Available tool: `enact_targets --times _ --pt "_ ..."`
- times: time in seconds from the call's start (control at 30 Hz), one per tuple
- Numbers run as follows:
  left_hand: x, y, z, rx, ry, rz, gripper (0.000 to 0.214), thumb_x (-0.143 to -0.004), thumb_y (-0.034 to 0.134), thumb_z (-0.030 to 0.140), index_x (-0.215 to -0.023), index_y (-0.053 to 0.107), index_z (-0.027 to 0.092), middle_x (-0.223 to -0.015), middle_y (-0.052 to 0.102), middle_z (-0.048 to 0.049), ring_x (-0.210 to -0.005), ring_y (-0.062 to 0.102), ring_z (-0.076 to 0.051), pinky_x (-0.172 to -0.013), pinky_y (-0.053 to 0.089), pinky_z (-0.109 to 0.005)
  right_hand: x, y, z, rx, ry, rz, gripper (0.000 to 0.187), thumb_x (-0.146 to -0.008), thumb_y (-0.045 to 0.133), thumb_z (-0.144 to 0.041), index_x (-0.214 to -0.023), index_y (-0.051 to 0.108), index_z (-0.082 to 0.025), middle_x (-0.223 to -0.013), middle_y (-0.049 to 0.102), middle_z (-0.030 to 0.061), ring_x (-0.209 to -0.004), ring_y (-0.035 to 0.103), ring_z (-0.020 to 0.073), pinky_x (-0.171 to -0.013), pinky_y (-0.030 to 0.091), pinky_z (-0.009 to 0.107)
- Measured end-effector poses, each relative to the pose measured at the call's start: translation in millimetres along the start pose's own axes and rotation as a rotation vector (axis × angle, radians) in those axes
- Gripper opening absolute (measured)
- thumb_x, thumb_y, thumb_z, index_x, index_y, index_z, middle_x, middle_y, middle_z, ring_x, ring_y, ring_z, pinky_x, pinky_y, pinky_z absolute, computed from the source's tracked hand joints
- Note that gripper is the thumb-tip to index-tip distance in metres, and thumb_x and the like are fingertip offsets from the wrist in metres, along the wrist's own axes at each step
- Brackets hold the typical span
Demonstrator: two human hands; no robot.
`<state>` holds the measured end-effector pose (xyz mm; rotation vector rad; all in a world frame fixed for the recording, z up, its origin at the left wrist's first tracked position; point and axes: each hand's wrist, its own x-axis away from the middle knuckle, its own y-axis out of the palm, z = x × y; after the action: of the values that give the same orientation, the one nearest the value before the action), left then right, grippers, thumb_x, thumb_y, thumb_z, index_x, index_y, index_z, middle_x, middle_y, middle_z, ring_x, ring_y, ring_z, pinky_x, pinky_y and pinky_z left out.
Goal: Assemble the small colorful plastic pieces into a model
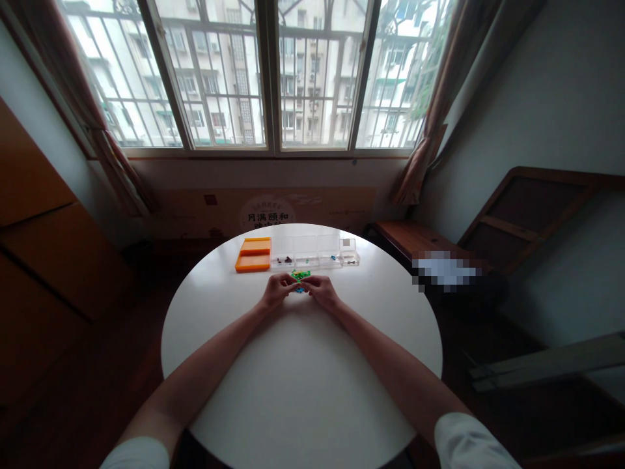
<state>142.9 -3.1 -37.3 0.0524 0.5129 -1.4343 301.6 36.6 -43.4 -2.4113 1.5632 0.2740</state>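
Both my hands meet over the far half of the table, around a small cluster of green, yellow and blue toy bricks [301,275]. My left hand [279,288] is closed in a pinch at the cluster's left side. From the right, my right hand [321,290] pinches it too, the fingertips of both hands almost touching. Fingers cover part of the cluster, and its single pieces are too small to make out. Just beyond the hands stand clear plastic boxes [306,251] with a few small dark, green and blue pieces inside.
An orange tray [252,254] with two sections lies left of the clear boxes. A smaller clear box [349,258] stands at their right end. All this rests on a round white table [303,378]. Beyond it are a long printed carton [190,208] and a barred window.
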Motion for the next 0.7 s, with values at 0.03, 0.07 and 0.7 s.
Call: enact_targets --times 0.03,0.07,0.7 --pt "0.0 -0.2 -0.3 0.002 0.004 -0.001 0.037 -0.062 0.069 0.045 -0.069 0.063 0.009 -0.05 0.055 -0.0008 -0.039 0.044 -0.005 -0.035 0.033 -0.016 0.0 0.0 -0.1 -0.002 0.002 0.002 0.029 -0.064 0.066 -0.039 -0.077 0.069 -0.014 -0.06 0.064 0.0038 -0.051 0.055 0.012 -0.043 0.041 0.021" --pt "0.1 -0.4 -0.7 0.002 0.008 -0.002 0.037 -0.062 0.068 0.044 -0.07 0.063 0.009 -0.05 0.056 -0.0009 -0.039 0.044 -0.005 -0.035 0.033 -0.016 0.0 0.0 0.0 -0.006 0.003 0.006 0.029 -0.064 0.066 -0.039 -0.077 0.069 -0.014 -0.06 0.065 0.0039 -0.051 0.055 0.012 -0.043 0.041 0.021" --pt "-1.3 0.2 -1.0 -0.016 0.003 -0.004 0.035 -0.065 0.066 0.042 -0.076 0.066 0.009 -0.055 0.059 -0.0025 -0.038 0.045 -0.006 -0.034 0.034 -0.016 1.2 -1.2 -3.3 0.023 -0.006 0.0 0.03 -0.063 0.066 -0.039 -0.079 0.069 -0.014 -0.064 0.066 0.0048 -0.051 0.056 0.0131 -0.045 0.043 0.023"
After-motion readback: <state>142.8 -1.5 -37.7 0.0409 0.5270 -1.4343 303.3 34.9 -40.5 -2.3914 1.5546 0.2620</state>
